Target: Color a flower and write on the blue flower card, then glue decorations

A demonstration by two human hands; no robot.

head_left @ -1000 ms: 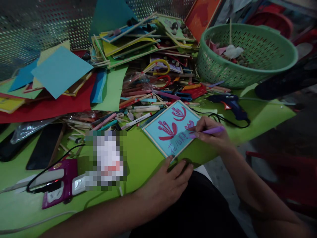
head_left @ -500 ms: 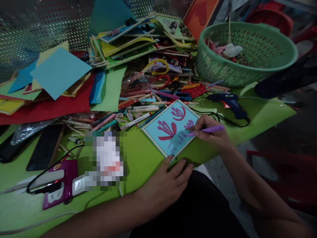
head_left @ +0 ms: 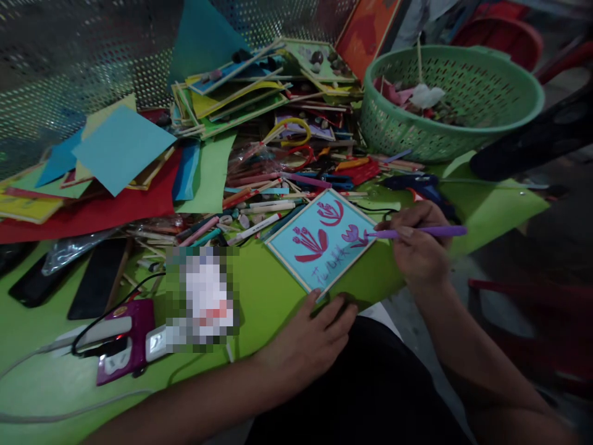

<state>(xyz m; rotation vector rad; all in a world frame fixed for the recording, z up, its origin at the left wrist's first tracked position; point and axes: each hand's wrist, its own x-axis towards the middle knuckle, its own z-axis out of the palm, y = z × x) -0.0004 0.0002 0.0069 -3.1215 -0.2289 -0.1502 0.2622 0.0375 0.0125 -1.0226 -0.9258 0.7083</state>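
A light blue framed card [head_left: 324, 241] with red and purple flower shapes and handwriting lies on the green table [head_left: 269, 290]. My right hand [head_left: 419, 244] is closed on a purple pen [head_left: 417, 232], whose tip touches the card's right edge by the purple flower. My left hand [head_left: 308, 343] lies flat at the table's front edge, fingers spread, fingertips against the card's near corner.
A green plastic basket [head_left: 449, 102] stands at the back right. A blue glue gun [head_left: 417, 184] lies behind my right hand. Pens and sticks [head_left: 273, 191], framed cards [head_left: 250, 86] and coloured paper sheets [head_left: 120, 148] crowd the back. A magenta device [head_left: 123, 340] and black phones [head_left: 97, 278] lie left.
My right hand has pulled right and turned the pen level, its tip moving from the handwriting to the card's right edge. The left hand stays put. The view shifted slightly.
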